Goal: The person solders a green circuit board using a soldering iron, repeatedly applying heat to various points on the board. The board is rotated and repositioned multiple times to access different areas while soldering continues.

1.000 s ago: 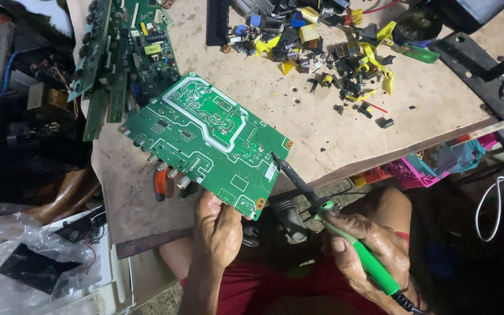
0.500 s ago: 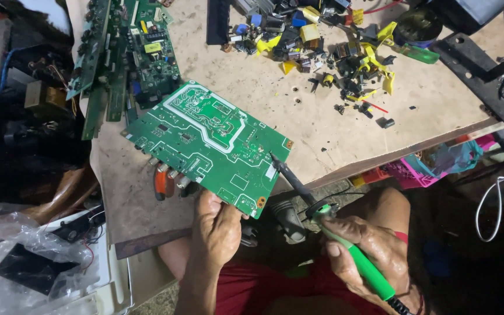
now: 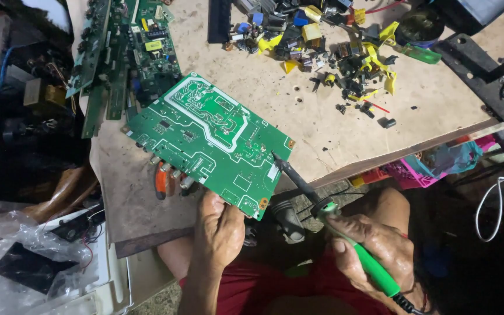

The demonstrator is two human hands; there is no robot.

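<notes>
Left hand (image 3: 220,227) shut around the near edge of a green circuit board (image 3: 208,140), thumb on top, fingers hidden below

Green circuit board held tilted over the near part of the wooden table (image 3: 322,128), white lines and tiny parts facing up, far corner close to a stack of more boards (image 3: 126,52)

Right hand (image 3: 374,251) wrapped tight around the green handle of a soldering iron (image 3: 333,219), down by the lap and red shorts (image 3: 275,291)

Dark tip of the soldering iron touching the right edge of the green circuit board, just off the edge of the table

Black cord trailing from the back end of the handle, near the wrist

Pile of small loose parts (image 3: 328,41) far back on the table, black, yellow and blue bits mixed up, well apart from both hands

Stack of more boards leaning at the far left side of the table

Clear plastic bag (image 3: 24,256) low on the left, with something dark inside

Pink basket (image 3: 421,166) under the table edge on the right, white cable (image 3: 497,204) hanging close by
</notes>
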